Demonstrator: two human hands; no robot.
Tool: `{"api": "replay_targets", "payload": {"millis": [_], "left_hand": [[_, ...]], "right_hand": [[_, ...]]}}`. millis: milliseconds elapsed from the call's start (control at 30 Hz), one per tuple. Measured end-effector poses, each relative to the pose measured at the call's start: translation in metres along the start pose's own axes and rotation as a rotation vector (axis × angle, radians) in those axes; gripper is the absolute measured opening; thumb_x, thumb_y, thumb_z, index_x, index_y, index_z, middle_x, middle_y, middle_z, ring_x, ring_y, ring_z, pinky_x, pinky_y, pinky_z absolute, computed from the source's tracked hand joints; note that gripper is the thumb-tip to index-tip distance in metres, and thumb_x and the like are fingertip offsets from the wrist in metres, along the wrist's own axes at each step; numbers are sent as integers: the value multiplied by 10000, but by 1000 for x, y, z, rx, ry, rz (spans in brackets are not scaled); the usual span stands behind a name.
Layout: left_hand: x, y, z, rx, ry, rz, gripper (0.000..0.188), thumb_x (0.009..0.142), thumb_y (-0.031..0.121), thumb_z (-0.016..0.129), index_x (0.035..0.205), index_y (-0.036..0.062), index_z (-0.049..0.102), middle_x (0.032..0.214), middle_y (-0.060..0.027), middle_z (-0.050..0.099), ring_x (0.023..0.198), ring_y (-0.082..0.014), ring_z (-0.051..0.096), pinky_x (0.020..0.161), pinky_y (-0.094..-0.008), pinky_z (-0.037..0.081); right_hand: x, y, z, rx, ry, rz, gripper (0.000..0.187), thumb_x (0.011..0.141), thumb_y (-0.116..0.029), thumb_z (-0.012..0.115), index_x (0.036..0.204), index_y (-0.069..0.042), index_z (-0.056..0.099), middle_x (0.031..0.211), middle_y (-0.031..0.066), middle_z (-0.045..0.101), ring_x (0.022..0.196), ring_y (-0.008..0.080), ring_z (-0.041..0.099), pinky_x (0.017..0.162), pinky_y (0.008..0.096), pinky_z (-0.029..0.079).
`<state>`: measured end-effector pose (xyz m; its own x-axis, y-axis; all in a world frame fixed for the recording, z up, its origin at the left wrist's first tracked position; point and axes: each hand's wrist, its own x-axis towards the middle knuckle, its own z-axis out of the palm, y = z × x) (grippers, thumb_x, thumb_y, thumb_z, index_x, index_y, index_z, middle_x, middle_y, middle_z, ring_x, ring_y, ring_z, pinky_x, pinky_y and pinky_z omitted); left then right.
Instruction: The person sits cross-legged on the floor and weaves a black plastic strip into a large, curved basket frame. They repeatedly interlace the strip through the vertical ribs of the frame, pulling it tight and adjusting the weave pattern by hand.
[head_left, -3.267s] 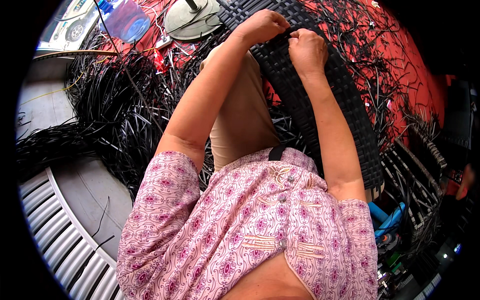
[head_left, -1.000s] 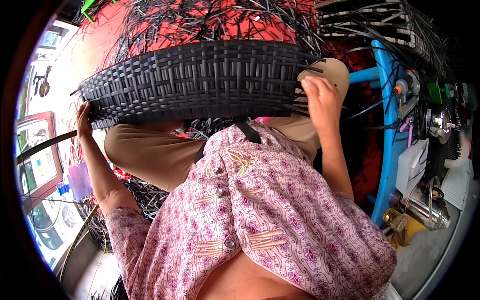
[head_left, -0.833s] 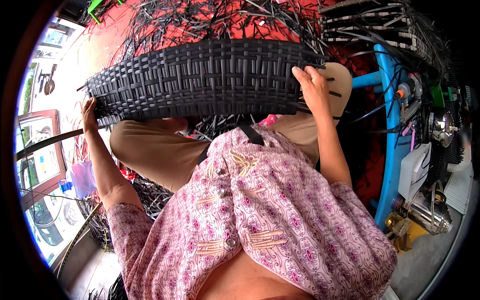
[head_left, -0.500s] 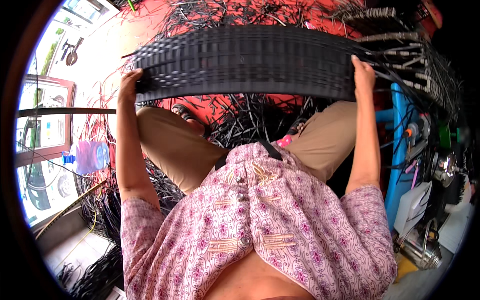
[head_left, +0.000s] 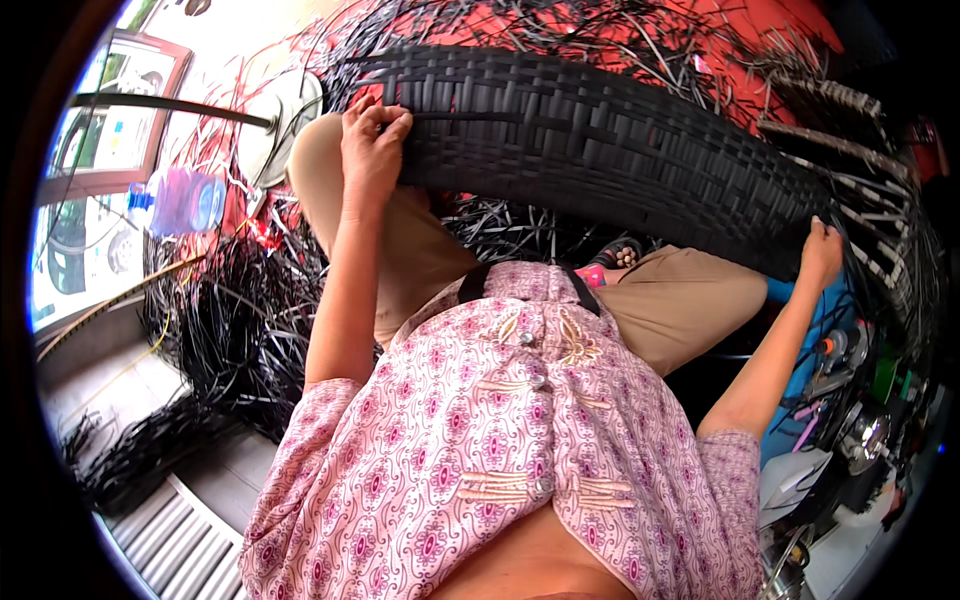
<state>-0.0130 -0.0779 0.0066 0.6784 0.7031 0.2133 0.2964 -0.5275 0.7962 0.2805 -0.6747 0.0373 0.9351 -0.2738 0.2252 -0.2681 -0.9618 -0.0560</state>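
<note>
A long panel woven from flat black plastic strips (head_left: 580, 130) stretches across in front of me, its right end tilted down toward me. At the panel's left end, my left hand (head_left: 372, 155) is closed with bent fingers on the edge. A strip runs from those fingers along the weave; whether they pinch only that strip is hard to see. My right hand (head_left: 821, 255) grips the right end, thumb on the near side, the other fingers mostly hidden. Both knees are spread beneath the panel.
Heaps of loose black strips (head_left: 230, 320) lie at my left and on the red floor (head_left: 690, 40). A dark woven frame (head_left: 860, 170) stands at the far right, near a blue plastic piece (head_left: 795, 385). A clear water bottle (head_left: 185, 203) is at left, beside a round pale base with a pole (head_left: 280, 125).
The panel has tilted, its right end coming down and nearer. My left hand has shifted right and curled at the left end; my right hand has moved right and down. The view has turned.
</note>
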Motion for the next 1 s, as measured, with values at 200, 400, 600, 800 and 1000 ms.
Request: {"api": "replay_targets", "payload": {"millis": [200,400,600,800,1000], "left_hand": [[-30,52,-10,385,160,193,114,869,140,693,935,49,715,1202,-150,618,1161,-310,565,975,-383,447],[-48,112,-20,95,44,440,47,878,70,636,921,86,625,880,-78,639,840,-298,614,776,-387,456],[-28,129,-15,-16,-75,461,76,901,102,632,958,51,634,893,-104,664,786,-268,654,744,-337,506],[4,89,29,-473,-219,111,136,911,110,667,996,4,669,843,-54,703,783,-76,639,669,-256,499],[-12,69,51,244,-147,186,212,840,228,730,944,51,678,924,-129,702,894,-326,681,778,-423,526]], "right_hand": [[-89,-130,-62,971,285,-398,458,900,-259,728,1250,16,620,1216,179,665,1061,265,664,905,364,524],[-223,-285,-99,1269,-336,-1083,172,914,-152,695,1053,-54,720,1043,86,729,952,146,680,835,310,532],[-251,-328,-73,1483,-857,-1024,180,934,-175,697,1028,-23,723,871,70,725,827,84,662,755,262,528],[-239,-321,-51,1755,-793,-705,191,938,-140,696,1033,23,724,807,56,712,763,95,652,757,231,513],[-235,-320,-44,1934,-913,-408,237,929,-190,713,1040,19,715,779,56,693,769,171,689,855,314,534]]}}
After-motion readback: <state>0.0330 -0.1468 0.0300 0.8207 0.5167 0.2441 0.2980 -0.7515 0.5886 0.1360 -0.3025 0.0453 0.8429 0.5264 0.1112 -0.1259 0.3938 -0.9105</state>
